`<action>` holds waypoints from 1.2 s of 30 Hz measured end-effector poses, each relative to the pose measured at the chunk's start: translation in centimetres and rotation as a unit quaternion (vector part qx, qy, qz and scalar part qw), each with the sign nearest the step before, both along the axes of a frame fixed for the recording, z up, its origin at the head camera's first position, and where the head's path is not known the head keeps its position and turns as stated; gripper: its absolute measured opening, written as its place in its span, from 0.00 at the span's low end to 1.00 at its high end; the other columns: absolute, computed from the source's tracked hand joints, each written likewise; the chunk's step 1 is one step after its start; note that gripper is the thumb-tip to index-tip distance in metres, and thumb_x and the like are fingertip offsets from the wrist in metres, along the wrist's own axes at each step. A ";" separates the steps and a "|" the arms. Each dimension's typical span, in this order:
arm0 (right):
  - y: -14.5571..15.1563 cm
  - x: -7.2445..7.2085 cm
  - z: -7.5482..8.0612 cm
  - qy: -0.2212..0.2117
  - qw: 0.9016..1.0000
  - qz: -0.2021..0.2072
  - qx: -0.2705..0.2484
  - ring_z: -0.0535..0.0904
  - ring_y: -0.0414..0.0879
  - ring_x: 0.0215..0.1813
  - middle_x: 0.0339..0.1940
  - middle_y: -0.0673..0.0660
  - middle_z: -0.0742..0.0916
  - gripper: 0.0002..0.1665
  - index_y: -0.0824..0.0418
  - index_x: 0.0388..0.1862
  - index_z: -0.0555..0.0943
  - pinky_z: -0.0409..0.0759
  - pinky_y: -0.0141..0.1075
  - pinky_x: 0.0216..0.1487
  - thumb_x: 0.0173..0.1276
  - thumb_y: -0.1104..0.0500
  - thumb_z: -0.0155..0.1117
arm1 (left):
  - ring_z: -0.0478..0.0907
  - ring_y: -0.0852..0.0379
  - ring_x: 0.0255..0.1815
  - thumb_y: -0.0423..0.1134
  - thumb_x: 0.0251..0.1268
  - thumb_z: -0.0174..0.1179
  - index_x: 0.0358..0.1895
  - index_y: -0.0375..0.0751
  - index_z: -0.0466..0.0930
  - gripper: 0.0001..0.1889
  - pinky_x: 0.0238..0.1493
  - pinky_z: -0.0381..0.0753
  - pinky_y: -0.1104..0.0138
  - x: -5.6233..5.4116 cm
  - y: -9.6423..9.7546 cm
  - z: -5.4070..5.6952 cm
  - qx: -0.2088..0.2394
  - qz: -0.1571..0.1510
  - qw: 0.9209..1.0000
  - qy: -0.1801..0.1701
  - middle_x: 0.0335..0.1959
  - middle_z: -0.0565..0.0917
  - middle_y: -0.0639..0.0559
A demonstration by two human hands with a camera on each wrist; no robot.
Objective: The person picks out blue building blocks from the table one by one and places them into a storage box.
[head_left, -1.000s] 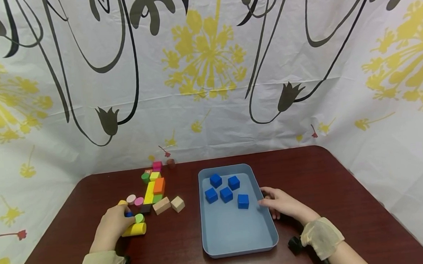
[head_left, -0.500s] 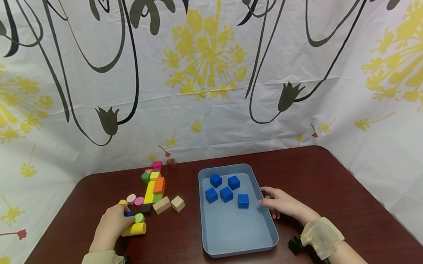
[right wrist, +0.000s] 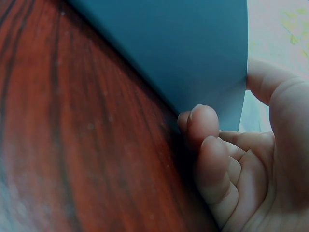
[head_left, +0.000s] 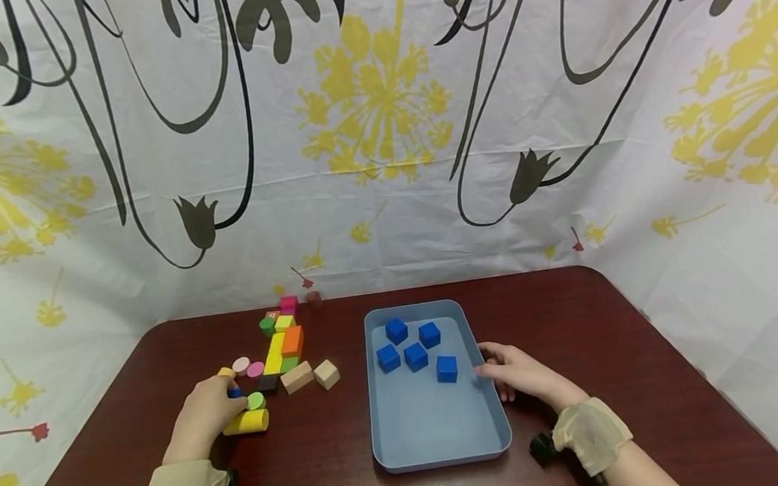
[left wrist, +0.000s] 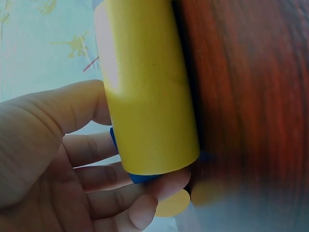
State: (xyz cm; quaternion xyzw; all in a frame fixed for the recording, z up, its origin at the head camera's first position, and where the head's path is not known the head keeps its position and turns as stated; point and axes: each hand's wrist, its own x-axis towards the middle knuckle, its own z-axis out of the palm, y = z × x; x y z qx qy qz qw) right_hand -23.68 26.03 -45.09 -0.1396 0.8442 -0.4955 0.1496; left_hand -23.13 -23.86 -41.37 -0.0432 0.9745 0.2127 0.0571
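Observation:
My left hand point(head_left: 207, 409) is among the blocks at the left, its thumb and fingers around a blue block point(head_left: 235, 393) that is mostly hidden. In the left wrist view, a yellow cylinder point(left wrist: 149, 92) covers most of that blue block point(left wrist: 143, 178). The cylinder lies on its side next to the thumb. With thumb at the rim and curled fingers outside, my right hand point(head_left: 524, 372) holds the right wall of a grey-blue tray point(head_left: 434, 430). Several blue cubes point(head_left: 416, 357) sit in the tray's far half. In the right wrist view, fingertips point(right wrist: 205, 121) touch the tray's outer wall point(right wrist: 193, 58).
Beyond the left hand lie a light green disc point(head_left: 256, 401), a black block point(head_left: 267, 384), two plain wooden blocks point(head_left: 297, 379), pink discs point(head_left: 255, 370) and an orange block point(head_left: 292, 342). A patterned cloth point(head_left: 395, 228) hangs behind the dark red-brown table point(head_left: 322, 455).

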 end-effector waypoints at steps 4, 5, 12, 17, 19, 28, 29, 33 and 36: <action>0.0 0.0 -0.1 -0.001 1.000 0.000 0.001 0.76 0.53 0.16 0.16 0.57 0.77 0.38 0.75 0.69 0.59 0.77 0.44 0.18 0.69 0.55 0.59 | 0.72 0.49 0.28 0.37 0.54 0.65 0.40 0.25 0.78 0.16 0.32 0.78 0.55 0.0 0.0 0.1 -0.001 -0.004 1.000 0.002 0.31 0.78 0.42; 0.2 -0.2 -0.5 0.000 1.000 -0.001 0.000 0.76 0.53 0.16 0.16 0.57 0.77 0.39 0.74 0.69 0.59 0.77 0.44 0.18 0.69 0.54 0.60 | 0.72 0.49 0.28 0.37 0.54 0.65 0.40 0.25 0.78 0.16 0.32 0.78 0.55 0.0 0.0 0.1 -0.002 -0.006 1.000 0.002 0.31 0.78 0.41; 0.3 -0.3 -0.9 -0.001 1.000 -0.002 -0.001 0.75 0.51 0.15 0.16 0.56 0.77 0.38 0.73 0.70 0.59 0.77 0.44 0.18 0.69 0.53 0.59 | 0.71 0.49 0.27 0.37 0.54 0.64 0.39 0.25 0.79 0.15 0.30 0.77 0.56 0.0 -0.1 0.4 -0.010 -0.020 1.000 0.007 0.30 0.78 0.42; 0.3 -0.4 -0.9 0.000 1.000 -0.005 -0.003 0.75 0.51 0.15 0.16 0.56 0.77 0.39 0.73 0.70 0.59 0.77 0.44 0.18 0.69 0.53 0.60 | 0.71 0.49 0.27 0.36 0.56 0.63 0.38 0.27 0.79 0.14 0.29 0.76 0.58 0.0 0.0 0.7 -0.015 -0.025 1.000 0.009 0.29 0.78 0.42; 0.3 -0.4 -0.9 0.001 1.000 -0.005 -0.003 0.75 0.52 0.15 0.16 0.56 0.77 0.39 0.74 0.70 0.59 0.77 0.44 0.18 0.69 0.53 0.60 | 0.71 0.49 0.27 0.36 0.56 0.63 0.38 0.26 0.79 0.14 0.29 0.76 0.58 0.0 0.0 0.8 -0.016 -0.024 1.000 0.009 0.29 0.77 0.42; 0.3 -0.5 -1.1 -0.001 1.000 -0.006 -0.001 0.75 0.51 0.15 0.16 0.56 0.77 0.38 0.73 0.70 0.59 0.77 0.44 0.18 0.69 0.54 0.59 | 0.68 0.51 0.24 0.35 0.56 0.62 0.34 0.29 0.78 0.10 0.25 0.71 0.61 0.4 0.6 1.5 -0.012 -0.030 0.999 0.031 0.24 0.74 0.46; 0.3 -0.5 -1.1 -0.001 1.000 -0.005 -0.003 0.75 0.51 0.15 0.16 0.56 0.77 0.38 0.73 0.70 0.59 0.77 0.44 0.18 0.69 0.54 0.59 | 0.69 0.51 0.24 0.35 0.56 0.62 0.34 0.29 0.78 0.10 0.25 0.72 0.61 0.4 0.8 1.7 -0.011 -0.032 0.999 0.035 0.24 0.74 0.46; 0.3 -0.5 -1.0 -0.001 1.000 -0.004 -0.005 0.75 0.52 0.15 0.16 0.56 0.77 0.38 0.73 0.69 0.60 0.77 0.44 0.18 0.69 0.54 0.59 | 0.69 0.52 0.24 0.36 0.56 0.62 0.35 0.30 0.79 0.10 0.25 0.72 0.61 0.6 1.3 2.4 -0.008 -0.036 0.998 0.049 0.25 0.76 0.47; 0.2 -0.5 -1.0 -0.001 1.000 -0.004 -0.004 0.75 0.51 0.15 0.16 0.56 0.77 0.38 0.74 0.69 0.60 0.77 0.44 0.18 0.69 0.54 0.60 | 0.69 0.52 0.23 0.36 0.56 0.62 0.35 0.31 0.79 0.10 0.24 0.71 0.61 0.8 1.8 2.9 -0.003 -0.037 0.998 0.054 0.24 0.75 0.48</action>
